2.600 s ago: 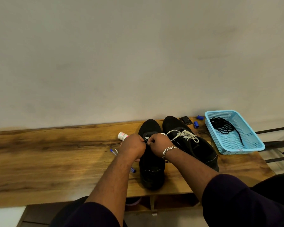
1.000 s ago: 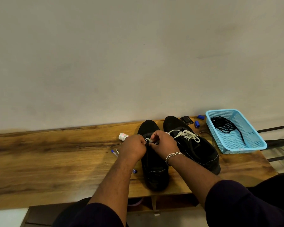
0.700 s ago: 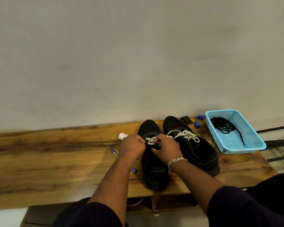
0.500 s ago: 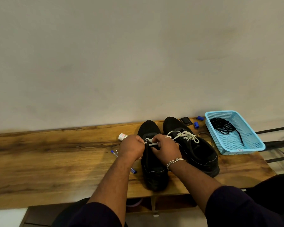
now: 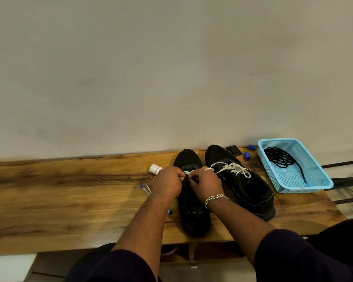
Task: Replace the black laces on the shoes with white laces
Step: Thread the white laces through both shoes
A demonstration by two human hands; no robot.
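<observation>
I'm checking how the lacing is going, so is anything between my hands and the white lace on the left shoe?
Nothing visible is. The left hand and the right hand both already pinch the white lace over the left black shoe, beside the laced right black shoe.

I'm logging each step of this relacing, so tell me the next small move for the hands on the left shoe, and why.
Probably draw the white lace ends snug and carry on threading or tying. The left hand and right hand both pinch it over the left shoe, where little white shows, while the right shoe is already laced white and the black laces lie in the blue basket.
</observation>
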